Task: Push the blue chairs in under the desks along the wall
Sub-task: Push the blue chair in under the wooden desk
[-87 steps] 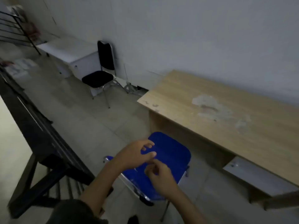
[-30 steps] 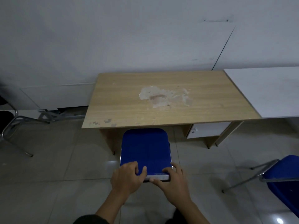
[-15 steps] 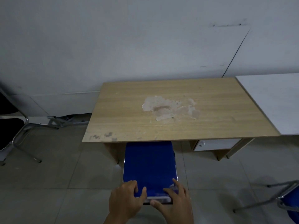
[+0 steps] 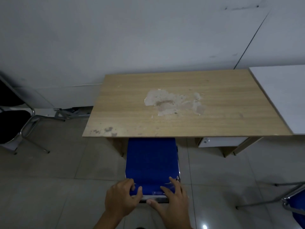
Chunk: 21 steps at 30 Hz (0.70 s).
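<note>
Blue chair (image 4: pixel 151 162): front edge under the tabletop (image 4: pixel 214 113), rest out. Left hand (image 4: pixel 121 198) and right hand (image 4: pixel 171 201) both clamped on its back rail. Push-in step, I'd say; next needs a straight shove between desk legs (image 4: pixel 121 151). Second blue chair (image 4: pixel 297 210) stands clear, far right.

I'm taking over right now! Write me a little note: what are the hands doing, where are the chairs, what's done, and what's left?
Hands: the left hand has a grip on the near top edge of the blue chair, fingers curled over it. The right hand grips the same edge beside it.
Chair: its far end is under the near edge of the wooden desk; most of it sticks out.
Done: chair lined up and partly in.
Left: push it fully under. Then tuck in the second blue chair, out on the floor at the right, probably under the white desk.
</note>
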Each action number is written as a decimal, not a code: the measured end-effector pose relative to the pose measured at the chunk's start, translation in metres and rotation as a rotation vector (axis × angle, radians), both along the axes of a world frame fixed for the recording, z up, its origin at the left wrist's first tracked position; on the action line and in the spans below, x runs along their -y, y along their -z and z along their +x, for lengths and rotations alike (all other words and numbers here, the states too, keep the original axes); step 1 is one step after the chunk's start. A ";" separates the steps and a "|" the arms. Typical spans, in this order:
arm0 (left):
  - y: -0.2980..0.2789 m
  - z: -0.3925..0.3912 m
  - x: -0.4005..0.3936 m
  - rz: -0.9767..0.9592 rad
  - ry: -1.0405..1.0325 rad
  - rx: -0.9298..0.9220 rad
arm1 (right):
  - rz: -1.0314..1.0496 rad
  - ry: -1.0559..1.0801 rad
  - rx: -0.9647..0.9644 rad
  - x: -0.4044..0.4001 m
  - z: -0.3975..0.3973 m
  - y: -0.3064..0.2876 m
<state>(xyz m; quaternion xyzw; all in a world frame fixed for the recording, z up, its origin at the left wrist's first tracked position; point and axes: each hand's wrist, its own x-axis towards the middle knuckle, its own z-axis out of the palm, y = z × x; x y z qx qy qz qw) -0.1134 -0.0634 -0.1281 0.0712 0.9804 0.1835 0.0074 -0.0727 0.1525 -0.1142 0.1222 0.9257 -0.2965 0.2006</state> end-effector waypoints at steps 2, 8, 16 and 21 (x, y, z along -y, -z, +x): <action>0.000 0.001 -0.001 -0.015 0.001 -0.020 | -0.025 -0.001 -0.029 -0.003 0.003 -0.002; 0.002 0.007 -0.001 -0.039 0.015 -0.022 | -0.074 -0.025 -0.037 -0.006 0.009 -0.003; 0.011 0.014 0.001 -0.034 0.032 -0.051 | -0.136 -0.003 -0.034 -0.008 0.014 0.002; 0.009 -0.002 0.006 -0.047 0.081 -0.132 | -0.158 0.019 -0.171 -0.004 0.009 0.009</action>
